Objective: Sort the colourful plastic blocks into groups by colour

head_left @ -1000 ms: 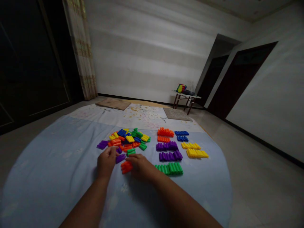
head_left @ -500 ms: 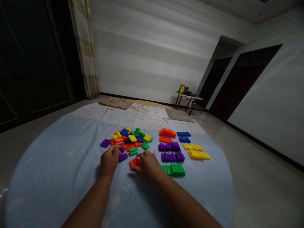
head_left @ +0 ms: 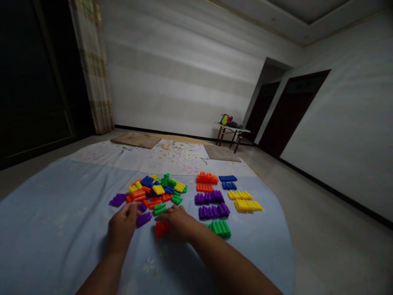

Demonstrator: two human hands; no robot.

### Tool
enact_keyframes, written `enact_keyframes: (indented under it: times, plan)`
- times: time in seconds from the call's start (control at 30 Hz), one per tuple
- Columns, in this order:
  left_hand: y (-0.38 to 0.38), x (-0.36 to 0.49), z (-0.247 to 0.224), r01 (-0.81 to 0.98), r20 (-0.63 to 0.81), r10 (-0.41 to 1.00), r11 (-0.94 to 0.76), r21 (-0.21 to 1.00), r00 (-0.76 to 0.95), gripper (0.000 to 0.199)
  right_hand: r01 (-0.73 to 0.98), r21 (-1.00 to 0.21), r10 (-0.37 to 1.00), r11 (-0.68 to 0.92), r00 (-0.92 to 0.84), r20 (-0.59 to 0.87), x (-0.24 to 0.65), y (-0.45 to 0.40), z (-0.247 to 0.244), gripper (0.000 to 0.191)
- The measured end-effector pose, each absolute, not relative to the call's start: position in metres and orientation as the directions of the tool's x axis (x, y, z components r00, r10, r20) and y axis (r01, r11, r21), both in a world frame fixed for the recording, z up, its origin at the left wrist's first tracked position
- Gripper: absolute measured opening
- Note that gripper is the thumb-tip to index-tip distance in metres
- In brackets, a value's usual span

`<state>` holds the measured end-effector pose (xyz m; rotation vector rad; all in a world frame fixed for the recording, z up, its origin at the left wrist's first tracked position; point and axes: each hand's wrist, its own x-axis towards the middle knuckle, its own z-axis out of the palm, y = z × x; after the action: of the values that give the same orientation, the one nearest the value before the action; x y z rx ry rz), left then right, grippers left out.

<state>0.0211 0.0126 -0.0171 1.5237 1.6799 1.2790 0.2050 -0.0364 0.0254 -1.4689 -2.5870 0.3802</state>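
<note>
My left hand (head_left: 123, 223) is at the near left edge of a mixed pile of ribbed plastic blocks (head_left: 158, 189). Its fingertips are pinched together beside a small purple block (head_left: 142, 207); whatever is between them is hidden. Another purple block (head_left: 143, 219) lies just right of those fingers. My right hand (head_left: 177, 223) curls over orange-red ribbed blocks (head_left: 162, 229) on the cloth, partly covering them. A green block (head_left: 159, 209) sits just beyond its fingertips. Right of this hand stands a green row (head_left: 221, 228), partly behind my forearm.
Purple rows (head_left: 214, 211), orange rows (head_left: 206, 178), yellow rows (head_left: 248, 205) and blue rows (head_left: 228, 178) stand on the right of the table's blue cloth (head_left: 258, 254). Brown mats (head_left: 136, 139) lie along the far edge. A small side table (head_left: 232, 128) holds a colourful bag (head_left: 226, 119).
The view has swung, so the table and blocks appear farther left and slightly lower. My right hand has closed further over the orange-red blocks. My left hand stays by the purple blocks.
</note>
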Motion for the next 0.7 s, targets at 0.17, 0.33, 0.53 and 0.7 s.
enact_keyframes:
  times: [0.17,0.33,0.53,0.7]
  plan:
    - [0.015,0.021,-0.016,0.463,0.163,0.961,-0.043,0.885,-0.222,0.038,0.819,-0.365,0.895,0.443,-0.381,0.23,0.25,-0.031,0.05,0.047]
    - [0.016,0.019,-0.016,0.516,0.129,0.968,0.0,0.857,-0.214,0.037,0.862,-0.408,0.92,0.303,-0.152,0.361,0.335,-0.011,0.058,0.045]
    - [0.021,0.016,-0.022,0.534,0.08,0.975,0.046,0.845,-0.21,0.04,0.954,-0.3,0.976,0.024,0.042,0.212,0.416,0.01,0.045,0.045]
    - [0.02,0.016,-0.021,0.528,0.09,0.971,0.041,0.848,-0.22,0.043,0.959,-0.282,0.993,-0.037,0.067,0.098,0.436,0.025,0.028,0.045]
